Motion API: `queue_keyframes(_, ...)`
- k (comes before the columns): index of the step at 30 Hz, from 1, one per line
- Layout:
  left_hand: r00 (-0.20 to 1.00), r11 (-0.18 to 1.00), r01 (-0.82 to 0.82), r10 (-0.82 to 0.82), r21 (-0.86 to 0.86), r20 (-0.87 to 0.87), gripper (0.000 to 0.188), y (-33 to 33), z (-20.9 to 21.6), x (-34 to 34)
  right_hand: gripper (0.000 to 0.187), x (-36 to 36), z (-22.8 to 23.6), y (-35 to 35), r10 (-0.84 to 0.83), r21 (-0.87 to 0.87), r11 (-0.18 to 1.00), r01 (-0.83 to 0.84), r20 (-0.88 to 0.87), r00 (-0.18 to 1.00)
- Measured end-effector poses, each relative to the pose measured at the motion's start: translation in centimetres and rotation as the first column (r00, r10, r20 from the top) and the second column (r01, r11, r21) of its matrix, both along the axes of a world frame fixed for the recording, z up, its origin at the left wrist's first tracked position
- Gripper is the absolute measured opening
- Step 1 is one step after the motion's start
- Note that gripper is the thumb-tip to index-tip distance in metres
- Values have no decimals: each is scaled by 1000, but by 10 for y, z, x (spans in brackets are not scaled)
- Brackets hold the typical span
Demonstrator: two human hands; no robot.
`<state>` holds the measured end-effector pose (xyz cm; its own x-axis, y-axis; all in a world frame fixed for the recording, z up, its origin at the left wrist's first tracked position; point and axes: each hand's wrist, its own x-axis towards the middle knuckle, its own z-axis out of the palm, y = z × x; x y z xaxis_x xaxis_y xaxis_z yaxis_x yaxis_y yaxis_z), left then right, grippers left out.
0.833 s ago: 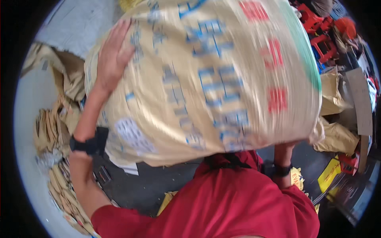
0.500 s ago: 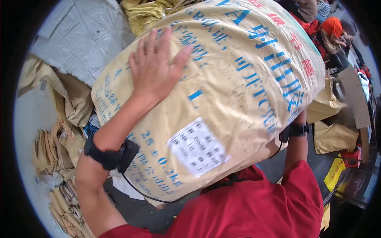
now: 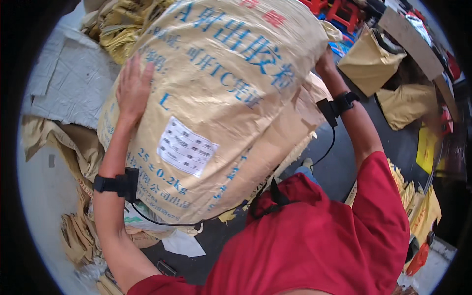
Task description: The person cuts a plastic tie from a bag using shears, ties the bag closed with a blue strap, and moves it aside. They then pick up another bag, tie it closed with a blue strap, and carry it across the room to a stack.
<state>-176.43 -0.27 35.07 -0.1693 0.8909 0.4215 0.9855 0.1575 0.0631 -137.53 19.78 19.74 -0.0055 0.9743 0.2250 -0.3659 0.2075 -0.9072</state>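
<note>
A large, full paper sack [image 3: 221, 120] in tan, with blue and red print and a white label [image 3: 188, 146], fills the upper middle of the head view. It leans tilted in front of me. My left hand [image 3: 132, 91] lies flat against its left side, fingers stretched upward and nothing gripped. On the far right edge of the sack is my right hand [image 3: 324, 61], touching it; its fingers are mostly hidden behind the bulge. Both wrists wear black straps with small boxes and cables. Brown paper with a torn edge [image 3: 295, 152] shows along the sack's lower right side.
Grey sheeting [image 3: 73, 73] and crumpled yellow sacks [image 3: 123, 29] lie at the far left. Folded brown paper [image 3: 76, 236] is piled along the left. To the right are tan bags [image 3: 408, 105], a cardboard panel [image 3: 410, 42] and red stools [image 3: 341, 14] on dark floor.
The sack has shifted left and tilted, with my left hand still against its side. My right hand, earlier hidden behind the sack, has come into view at its far right edge.
</note>
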Motion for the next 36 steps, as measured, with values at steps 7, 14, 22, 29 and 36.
queue_keyframes(7,998,999,11,-13,36,64,68,-5,23,22,68,38,15,-28,338,-2,935,-353,-285,897)
queue_keyframes(14,942,910,-280,322,306,-95,61,-162,10,116,55,57,-61,68,78,213,944,-250,593,801)
queue_keyframes(22,579,393,-799,295,456,760,49,-298,-156,152,54,11,-55,-7,429,215,901,-376,-317,846)
queue_keyframes(29,338,294,-882,-148,367,930,48,-280,-145,146,52,28,-43,-13,231,124,970,-207,-218,948)
queue_keyframes(36,93,227,-957,-355,182,930,53,-285,-62,77,51,52,33,-47,-142,233,956,176,-155,978)
